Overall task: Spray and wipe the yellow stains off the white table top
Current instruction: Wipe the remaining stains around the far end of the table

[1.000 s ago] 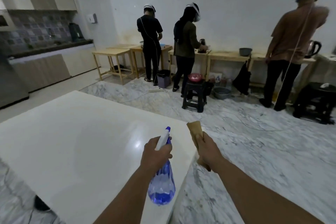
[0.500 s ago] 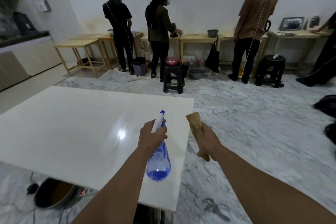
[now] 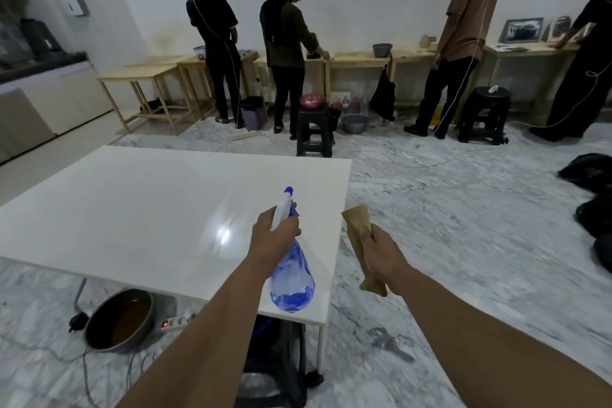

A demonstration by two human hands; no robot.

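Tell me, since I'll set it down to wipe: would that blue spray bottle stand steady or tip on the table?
The spray bottle in the left hand looks only partly full, liquid pooled low, so it is probably light. Its body widens toward the base, which should help it stand, though the tall nozzle may make it tip if nudged. The glossy white table top might let it slide.

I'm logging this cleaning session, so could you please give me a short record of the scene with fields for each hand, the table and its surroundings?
left hand: left hand grips the neck of a clear blue plastic spray bottle, nozzle pointing forward over the table
right hand: right hand grips a folded tan cloth, held off the table's right edge
table: white rectangular table top, glossy with a light glare; no yellow stains discernible
under table: round dark pan and white power strip on the marble floor
background: people standing at wooden benches
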